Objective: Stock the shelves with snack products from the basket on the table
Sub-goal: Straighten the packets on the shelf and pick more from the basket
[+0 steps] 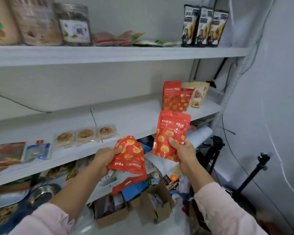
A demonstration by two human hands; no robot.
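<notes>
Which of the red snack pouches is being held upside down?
The red pouch in the left hand: its lettering is inverted. The other pouch, in the right hand, and the shelved pouches are upright.

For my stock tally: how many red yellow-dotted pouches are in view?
4: a taller pouch and a shorter pouch at the middle shelf's right end, an upright pouch in the right hand, an upside-down pouch in the left hand. Another may hide behind it.

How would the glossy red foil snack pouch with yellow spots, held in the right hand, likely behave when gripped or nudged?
Probably floppy: the matching red pouch in the left hand crumples and bends. Likely light: the right hand holds the glossy red foil pouch up by its lower corner alone. Its shiny film may be slippery.
</notes>
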